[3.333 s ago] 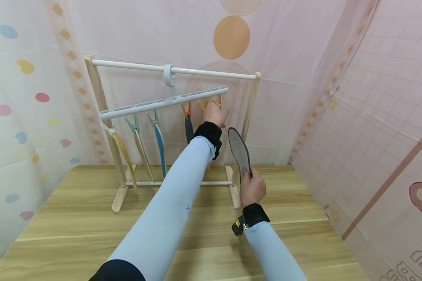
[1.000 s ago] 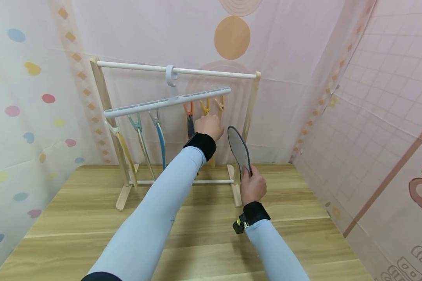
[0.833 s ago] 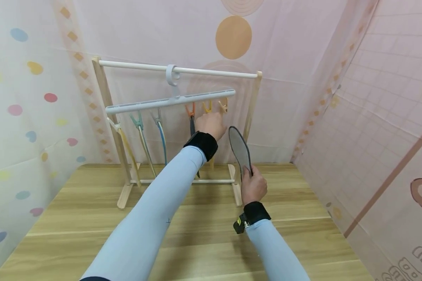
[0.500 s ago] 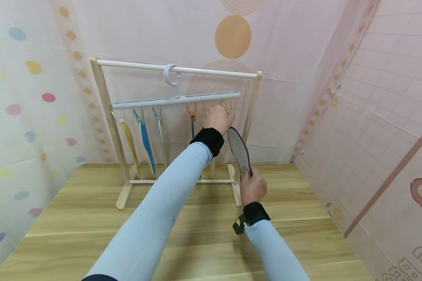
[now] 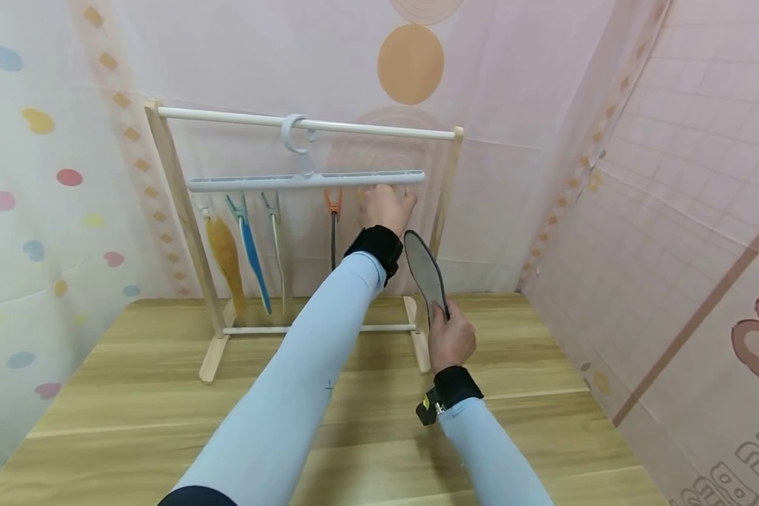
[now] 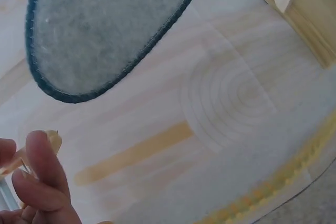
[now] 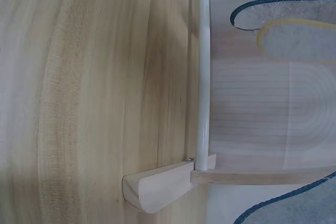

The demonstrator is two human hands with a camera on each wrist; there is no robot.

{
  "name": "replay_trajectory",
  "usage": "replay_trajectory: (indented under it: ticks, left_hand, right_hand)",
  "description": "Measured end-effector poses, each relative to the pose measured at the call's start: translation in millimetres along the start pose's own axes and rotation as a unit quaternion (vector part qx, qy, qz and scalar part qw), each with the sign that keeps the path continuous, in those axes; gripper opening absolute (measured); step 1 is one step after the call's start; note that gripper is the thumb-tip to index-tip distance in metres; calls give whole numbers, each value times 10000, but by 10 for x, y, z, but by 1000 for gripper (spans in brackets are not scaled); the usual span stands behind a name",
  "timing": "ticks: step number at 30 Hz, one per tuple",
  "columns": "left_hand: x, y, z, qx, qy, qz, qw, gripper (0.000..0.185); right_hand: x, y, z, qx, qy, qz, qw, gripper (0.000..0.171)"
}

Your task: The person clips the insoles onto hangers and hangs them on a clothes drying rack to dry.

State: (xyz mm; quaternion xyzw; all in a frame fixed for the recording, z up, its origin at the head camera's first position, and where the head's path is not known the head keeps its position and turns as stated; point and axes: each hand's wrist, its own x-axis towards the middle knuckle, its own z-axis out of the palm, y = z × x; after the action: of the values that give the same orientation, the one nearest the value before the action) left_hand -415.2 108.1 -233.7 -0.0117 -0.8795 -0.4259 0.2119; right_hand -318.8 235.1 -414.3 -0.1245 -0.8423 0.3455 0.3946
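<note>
Left hand (image 5: 387, 208) is reaching up to a yellow clip (image 6: 51, 141) under the hanger bar (image 5: 303, 181), fingers pinching it; whether the clip is open is unclear. Right hand (image 5: 450, 339) is gripping the heel of a grey insole (image 5: 425, 270), holding it upright just beside the left wrist. Judged best practice: squeeze the clip fully apart before feeding the insole's toe in.
</note>
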Motion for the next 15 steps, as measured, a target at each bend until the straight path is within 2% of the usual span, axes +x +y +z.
replay_trajectory:
  ticks: [4, 7, 11, 15]
  left_hand:
    - [-46, 54, -47, -140, -132, 10, 9998, 48]
    - [-64, 89, -66, -34, -273, -19, 9996, 50]
    - [-62, 104, -67, 257, -365, -18, 9990, 48]
    - [-60, 95, -60, 221, -320, -9, 9992, 38]
  right_hand:
    - [15, 7, 11, 1, 49, -29, 10000, 18]
    - [21, -8, 12, 32, 93, -49, 9999, 19]
    - [22, -39, 14, 82, 101, -34, 9999, 19]
    - [20, -58, 23, 67, 146, 9, 9999, 18]
